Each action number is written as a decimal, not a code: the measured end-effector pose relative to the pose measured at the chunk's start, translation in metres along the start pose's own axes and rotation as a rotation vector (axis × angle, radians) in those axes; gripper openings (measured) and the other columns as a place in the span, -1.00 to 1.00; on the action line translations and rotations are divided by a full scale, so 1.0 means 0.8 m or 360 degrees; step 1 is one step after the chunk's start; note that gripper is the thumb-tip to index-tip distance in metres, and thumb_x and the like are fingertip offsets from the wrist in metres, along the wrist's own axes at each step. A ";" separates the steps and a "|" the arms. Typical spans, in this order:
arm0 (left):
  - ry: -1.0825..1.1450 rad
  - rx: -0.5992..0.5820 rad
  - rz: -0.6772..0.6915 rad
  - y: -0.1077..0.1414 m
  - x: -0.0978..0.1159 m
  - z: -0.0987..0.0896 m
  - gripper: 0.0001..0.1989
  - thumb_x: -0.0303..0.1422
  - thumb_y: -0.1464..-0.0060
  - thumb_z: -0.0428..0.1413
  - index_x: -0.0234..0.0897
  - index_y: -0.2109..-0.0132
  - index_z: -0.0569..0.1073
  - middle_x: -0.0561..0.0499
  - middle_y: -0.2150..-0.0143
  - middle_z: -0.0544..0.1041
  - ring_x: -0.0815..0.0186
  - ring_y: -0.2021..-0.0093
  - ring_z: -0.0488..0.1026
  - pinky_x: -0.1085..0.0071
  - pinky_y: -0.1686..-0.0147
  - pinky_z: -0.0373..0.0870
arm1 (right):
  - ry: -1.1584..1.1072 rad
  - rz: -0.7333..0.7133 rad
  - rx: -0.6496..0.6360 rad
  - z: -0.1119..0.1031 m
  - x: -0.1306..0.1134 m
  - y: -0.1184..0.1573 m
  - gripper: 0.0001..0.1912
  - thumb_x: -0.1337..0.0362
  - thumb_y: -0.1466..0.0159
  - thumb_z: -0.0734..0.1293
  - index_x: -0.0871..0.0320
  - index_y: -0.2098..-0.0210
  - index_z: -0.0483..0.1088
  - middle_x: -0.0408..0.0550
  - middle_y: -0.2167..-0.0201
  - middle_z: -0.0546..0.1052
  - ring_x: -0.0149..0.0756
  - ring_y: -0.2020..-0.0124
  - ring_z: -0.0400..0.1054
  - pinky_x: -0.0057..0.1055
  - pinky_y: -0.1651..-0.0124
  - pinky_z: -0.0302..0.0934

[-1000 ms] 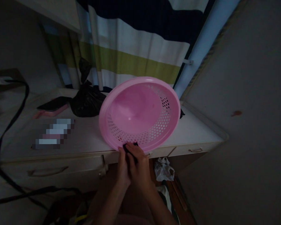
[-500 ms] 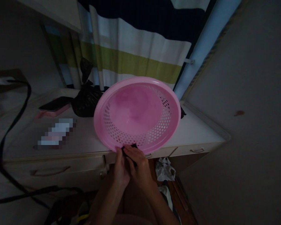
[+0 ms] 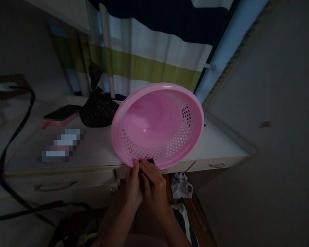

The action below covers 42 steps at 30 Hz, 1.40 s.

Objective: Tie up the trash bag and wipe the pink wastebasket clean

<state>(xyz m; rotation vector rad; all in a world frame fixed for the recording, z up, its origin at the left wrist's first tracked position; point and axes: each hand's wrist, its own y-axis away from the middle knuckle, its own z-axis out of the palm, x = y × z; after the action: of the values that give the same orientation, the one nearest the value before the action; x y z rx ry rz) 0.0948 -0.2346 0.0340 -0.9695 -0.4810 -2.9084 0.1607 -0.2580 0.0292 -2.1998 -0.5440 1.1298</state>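
Note:
A pink plastic basket [image 3: 154,125] with a perforated side is tilted above the white counter, its open mouth facing me and nothing inside. My left hand [image 3: 133,183] grips the near rim, thumb on the inner side and fingers curled beneath. Right beside it, my right hand [image 3: 154,180] is closed around a small black piece [image 3: 151,161], perhaps cloth, pressed against the same stretch of rim. Most of that black piece is hidden under my fingers.
On the white counter [image 3: 98,145] are a knotted black plastic bag [image 3: 99,109], a dark phone [image 3: 63,112] on a pink item, and a pixelated object [image 3: 63,145]. A striped curtain [image 3: 154,65] hangs behind. A black cable [image 3: 7,147] runs at left; a plastic bag [image 3: 181,186] lies below.
The basket has shifted slightly right and turned a little, its right side rising. Both hands have moved right with it, keeping their grip at the near rim.

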 end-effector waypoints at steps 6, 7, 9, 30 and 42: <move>0.0059 -0.0144 0.0250 0.000 0.001 -0.003 -0.68 -0.25 0.08 0.16 -0.13 0.12 0.41 0.00 0.08 0.48 0.30 0.16 0.44 0.32 0.16 0.38 | 0.0250 -0.0045 -0.0029 -0.034 0.050 0.011 -0.48 0.56 -0.16 0.12 0.05 -0.05 0.28 -0.04 -0.02 0.40 -0.29 -0.08 0.23 -0.10 -0.13 0.11; 0.0040 -0.0153 0.0269 0.000 0.001 -0.004 -0.68 -0.26 0.06 0.16 -0.10 0.09 0.40 0.01 0.03 0.45 0.29 0.12 0.43 0.31 0.15 0.38 | 0.0302 -0.0039 -0.0036 -0.042 0.061 0.010 -0.48 0.57 -0.16 0.11 0.06 -0.04 0.29 -0.04 -0.01 0.41 -0.28 -0.08 0.23 -0.08 -0.13 0.11; -0.0004 -0.0144 0.0288 -0.001 0.001 -0.005 -0.66 -0.28 0.05 0.15 -0.06 0.07 0.39 0.01 -0.03 0.41 0.28 0.06 0.39 0.31 0.13 0.37 | 0.0385 -0.0016 -0.0039 -0.054 0.078 0.006 -0.49 0.57 -0.15 0.11 0.08 -0.02 0.32 -0.02 0.01 0.42 -0.25 -0.07 0.24 -0.06 -0.11 0.12; 0.0039 -0.0081 0.0323 -0.002 0.009 -0.002 -0.67 -0.21 0.02 0.11 -0.08 0.06 0.40 -0.01 0.00 0.45 0.29 0.09 0.42 0.27 0.09 0.34 | 0.0292 -0.0152 -0.0130 -0.050 0.080 -0.004 -0.49 0.57 -0.15 0.10 0.07 -0.03 0.30 -0.02 0.01 0.42 -0.29 -0.07 0.24 -0.07 -0.15 0.07; 0.0051 -0.0020 0.0290 -0.003 0.004 -0.003 -0.64 -0.22 0.09 0.17 -0.10 0.08 0.40 0.00 0.05 0.47 0.32 0.16 0.44 0.35 0.19 0.38 | 0.0172 -0.0097 -0.0041 -0.030 0.070 0.000 -0.51 0.55 -0.15 0.11 0.07 0.00 0.32 -0.01 0.04 0.44 -0.30 -0.03 0.27 -0.12 -0.11 0.13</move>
<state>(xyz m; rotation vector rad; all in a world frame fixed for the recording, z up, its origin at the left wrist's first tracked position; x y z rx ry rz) 0.0907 -0.2326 0.0334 -0.9146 -0.3532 -2.7628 0.2117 -0.2323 0.0075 -2.2358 -0.5777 0.9715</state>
